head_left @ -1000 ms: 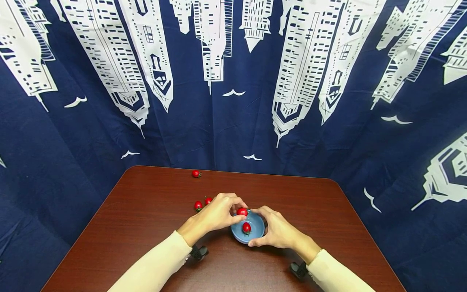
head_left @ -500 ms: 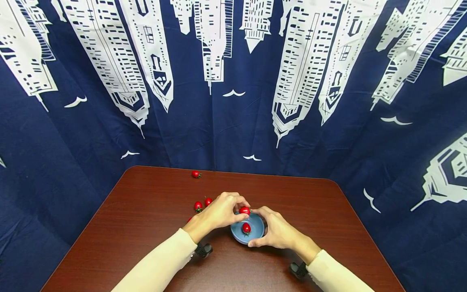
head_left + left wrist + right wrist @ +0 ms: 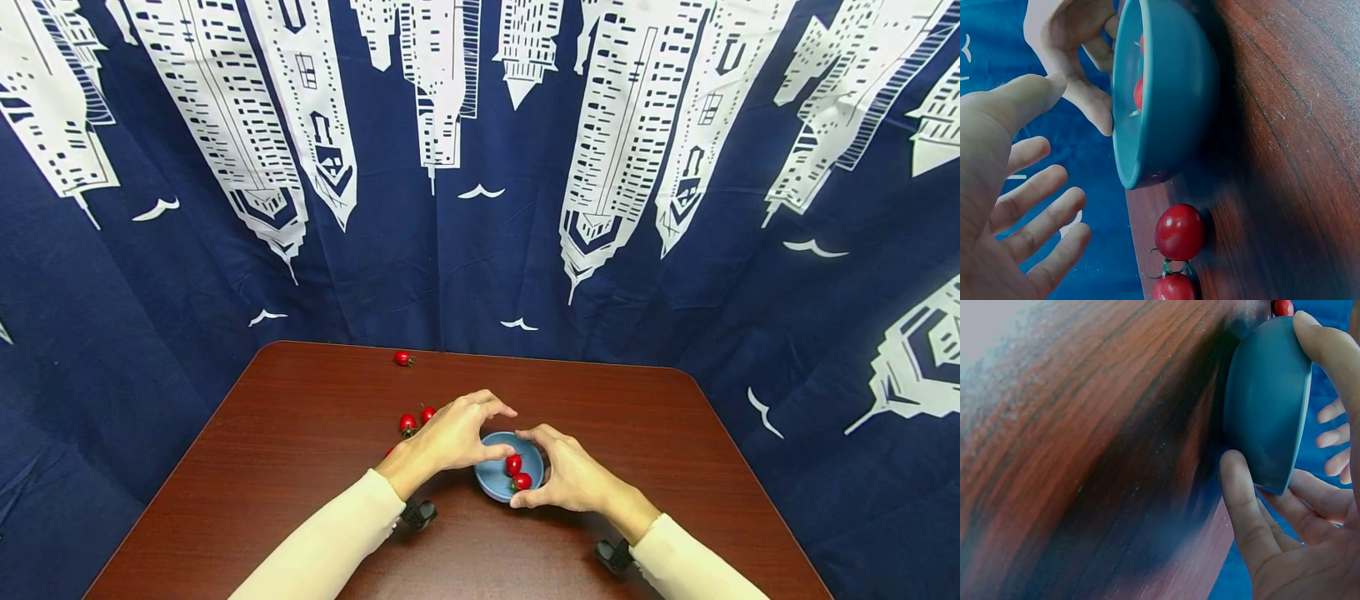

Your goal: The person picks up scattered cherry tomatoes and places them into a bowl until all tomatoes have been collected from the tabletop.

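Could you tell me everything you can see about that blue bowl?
The blue bowl is small, round and plain, with smooth curved walls and a thin rim; it looks like glazed ceramic or plastic, though I can't tell which. It stands upright on the brown wooden-looking table. Inside lie two small red tomatoes with green stems. The right hand grips its right side between thumb and fingers, while the left hand hovers at its left, thumb reaching over the opening.
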The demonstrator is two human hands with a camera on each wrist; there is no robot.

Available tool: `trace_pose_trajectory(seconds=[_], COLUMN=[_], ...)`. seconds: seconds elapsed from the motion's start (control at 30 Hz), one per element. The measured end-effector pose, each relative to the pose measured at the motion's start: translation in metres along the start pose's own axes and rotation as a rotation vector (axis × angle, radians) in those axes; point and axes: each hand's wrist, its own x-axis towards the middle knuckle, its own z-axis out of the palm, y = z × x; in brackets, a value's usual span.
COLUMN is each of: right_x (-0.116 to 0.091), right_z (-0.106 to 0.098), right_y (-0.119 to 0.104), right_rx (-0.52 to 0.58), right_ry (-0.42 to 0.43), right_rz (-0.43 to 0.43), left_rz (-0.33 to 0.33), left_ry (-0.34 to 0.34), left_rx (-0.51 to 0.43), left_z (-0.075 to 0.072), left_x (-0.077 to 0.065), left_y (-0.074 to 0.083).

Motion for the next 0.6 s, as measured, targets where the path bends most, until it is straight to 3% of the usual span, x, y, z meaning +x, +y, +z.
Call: trace_pose_trajectory(seconds=[0.6], right_x=[-0.0001], right_z=[0.0003], right_y=[0.0013], right_rx=[0.002], right_ry=[0.001], right_rz=[-0.003], left_rz=[-0.011], left_ry=[0.006], left_rx=[0.024], left_z=[-0.0037], left_x=[-0.0058], left_y=[-0.0023])
